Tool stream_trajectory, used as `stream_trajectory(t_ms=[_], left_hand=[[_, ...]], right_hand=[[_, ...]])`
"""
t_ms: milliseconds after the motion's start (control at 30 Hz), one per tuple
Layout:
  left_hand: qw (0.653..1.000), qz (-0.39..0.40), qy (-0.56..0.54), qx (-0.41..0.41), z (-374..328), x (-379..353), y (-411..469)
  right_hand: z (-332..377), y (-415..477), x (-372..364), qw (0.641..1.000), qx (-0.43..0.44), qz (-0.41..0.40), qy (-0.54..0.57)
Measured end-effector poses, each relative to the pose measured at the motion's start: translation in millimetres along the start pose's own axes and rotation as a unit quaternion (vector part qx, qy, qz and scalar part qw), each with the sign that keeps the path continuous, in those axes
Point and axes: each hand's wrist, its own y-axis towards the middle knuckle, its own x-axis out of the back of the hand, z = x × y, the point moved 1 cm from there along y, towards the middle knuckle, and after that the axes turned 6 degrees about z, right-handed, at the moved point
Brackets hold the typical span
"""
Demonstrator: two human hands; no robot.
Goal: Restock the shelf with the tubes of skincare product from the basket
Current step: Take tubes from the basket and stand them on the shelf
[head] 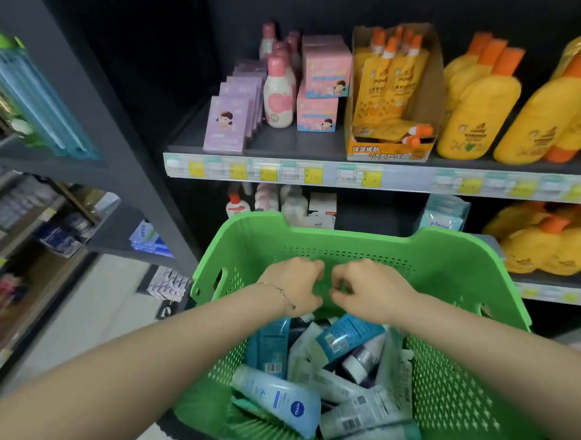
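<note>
Head view: looks barely begun. Shows a heap of blue and white plastic skincare tubes [347,335] piled in the green perforated plastic basket [462,258], just below the fingers [313,270] and nearer, none lifted out. Leaves the whole lot to go up onto the dark grey metal shelf [282,142], above and well beyond the fingertips. Finds left hand [293,285] and right hand [372,288] side by side over the basket's far wall, almost touching. Reads both sets of fingers as curled in tight, gripping nothing that shows; cannot rule out some tiny pinch in the blur.
</note>
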Motion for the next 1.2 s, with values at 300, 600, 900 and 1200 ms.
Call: stream_trajectory(t_ms=[300, 600, 900, 1200], left_hand=[[0.989, 0.147, -0.003, 0.005, 1.1, -63.2, 13.8], [0.937, 0.336, 0.092, -0.034, 0.4, -106.4, 7.5], [0.907, 0.388, 0.138, -0.091, 1.0, -121.6, 4.0], [0.903, 0.39, 0.146, -0.109, -3.6, -123.9, 6.3]], right_hand=[[-7.1, 7.2, -28.8, 0.996, 0.004, 0.089, 0.011], [-8.3, 12.8, -34.5, 0.988, 0.019, 0.147, -0.034], [-11.9, 15.9, -31.0, 0.989, 0.01, 0.143, -0.046], [-12.9, 17.4, -26.4, 0.99, -0.004, 0.136, -0.037]])
